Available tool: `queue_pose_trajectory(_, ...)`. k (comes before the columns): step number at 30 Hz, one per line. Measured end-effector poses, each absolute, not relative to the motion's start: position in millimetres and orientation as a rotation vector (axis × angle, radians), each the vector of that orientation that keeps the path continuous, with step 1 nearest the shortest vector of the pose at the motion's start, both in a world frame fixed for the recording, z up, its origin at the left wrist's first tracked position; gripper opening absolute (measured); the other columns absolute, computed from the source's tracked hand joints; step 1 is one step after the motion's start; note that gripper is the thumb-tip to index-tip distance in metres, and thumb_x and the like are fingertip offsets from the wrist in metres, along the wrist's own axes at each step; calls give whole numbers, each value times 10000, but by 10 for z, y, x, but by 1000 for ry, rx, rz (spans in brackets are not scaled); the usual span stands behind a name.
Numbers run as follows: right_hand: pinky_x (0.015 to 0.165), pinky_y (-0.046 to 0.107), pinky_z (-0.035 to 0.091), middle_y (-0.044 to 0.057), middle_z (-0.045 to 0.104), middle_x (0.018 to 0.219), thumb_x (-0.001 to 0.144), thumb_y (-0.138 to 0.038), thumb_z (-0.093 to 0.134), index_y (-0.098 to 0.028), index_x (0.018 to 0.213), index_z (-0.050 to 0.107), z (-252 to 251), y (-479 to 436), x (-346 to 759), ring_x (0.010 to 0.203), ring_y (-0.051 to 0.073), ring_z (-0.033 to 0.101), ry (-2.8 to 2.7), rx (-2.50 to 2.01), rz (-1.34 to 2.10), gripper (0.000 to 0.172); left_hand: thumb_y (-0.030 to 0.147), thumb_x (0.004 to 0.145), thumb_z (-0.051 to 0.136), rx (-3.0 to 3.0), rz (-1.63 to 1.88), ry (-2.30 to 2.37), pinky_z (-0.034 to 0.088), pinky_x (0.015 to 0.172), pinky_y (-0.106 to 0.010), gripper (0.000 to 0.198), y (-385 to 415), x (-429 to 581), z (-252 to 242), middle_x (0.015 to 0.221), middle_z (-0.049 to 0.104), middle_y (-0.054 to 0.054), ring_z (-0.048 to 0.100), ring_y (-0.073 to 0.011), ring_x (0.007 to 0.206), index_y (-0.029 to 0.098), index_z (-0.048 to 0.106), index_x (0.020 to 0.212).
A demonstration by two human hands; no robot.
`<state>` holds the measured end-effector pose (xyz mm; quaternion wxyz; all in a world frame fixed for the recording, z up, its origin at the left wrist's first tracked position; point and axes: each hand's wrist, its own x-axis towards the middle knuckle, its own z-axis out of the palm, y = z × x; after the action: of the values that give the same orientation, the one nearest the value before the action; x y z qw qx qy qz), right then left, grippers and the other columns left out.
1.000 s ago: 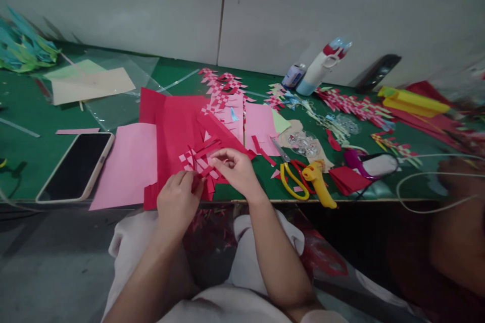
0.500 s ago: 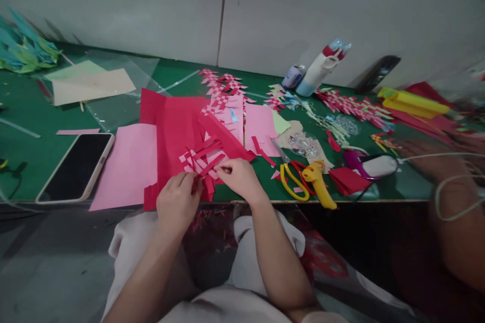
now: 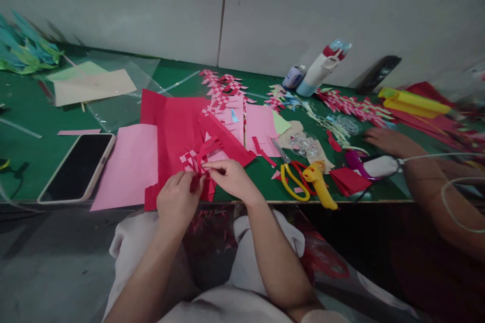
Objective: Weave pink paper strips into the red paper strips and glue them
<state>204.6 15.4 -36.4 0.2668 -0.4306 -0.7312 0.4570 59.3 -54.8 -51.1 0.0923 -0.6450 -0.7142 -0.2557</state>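
Observation:
Near the table's front edge, my left hand [image 3: 177,196] has its fingers closed on a small woven piece of red and pink paper strips [image 3: 189,158]. My right hand [image 3: 229,177] pinches a paper strip at the right side of the same piece, close to my left fingertips. Both hands partly cover the weave, so the exact strip is hard to make out. Beneath it lie large red paper sheets [image 3: 178,126], with a pink sheet [image 3: 131,161] beside them on the left. Loose red strips [image 3: 210,147] lie just beyond my fingers.
A phone [image 3: 78,167] lies at the left. To the right are scissors [image 3: 294,181], a yellow glue gun [image 3: 319,184] and folded red paper [image 3: 348,180]. Finished woven chains [image 3: 223,86], a can [image 3: 293,76] and a bottle [image 3: 320,68] stand farther back. Another person's hand [image 3: 386,140] reaches in from the right.
My right hand has moved slightly left, closer to my left hand and the weave. The other person's hand has moved left over the table.

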Motion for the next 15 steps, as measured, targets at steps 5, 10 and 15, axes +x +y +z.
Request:
queue_pose_trajectory(5, 664, 235, 444, 11, 714, 773, 834, -221, 553, -250, 1144, 688, -294, 122, 2033, 660, 122, 570, -2051, -1195, 1169, 339, 358, 860, 552, -1883, -818, -2246, 380, 569, -270, 201, -533, 581, -486, 847, 715, -35, 642, -182, 754, 206, 682, 876)
queue_pose_trajectory(10, 603, 209, 369, -3, 654, 667, 791, -241, 609, -220, 1066, 728, -241, 118, 2037, 605, 99, 503, -2090, -1289, 1055, 300, 348, 861, 539, -1886, -865, -2275, 402, 593, -267, 199, -534, 568, -495, 860, 719, -25, 645, -176, 754, 203, 676, 874)
queue_pose_trajectory(15, 555, 200, 335, -36, 533, 556, 757, -222, 596, -161, 852, 741, -214, 152, 2077, 541, 84, 456, -2016, -1370, 970, 183, 328, 854, 538, -1906, -854, -2254, 410, 617, -270, 184, -546, 571, -488, 889, 718, -29, 642, -178, 782, 215, 678, 893)
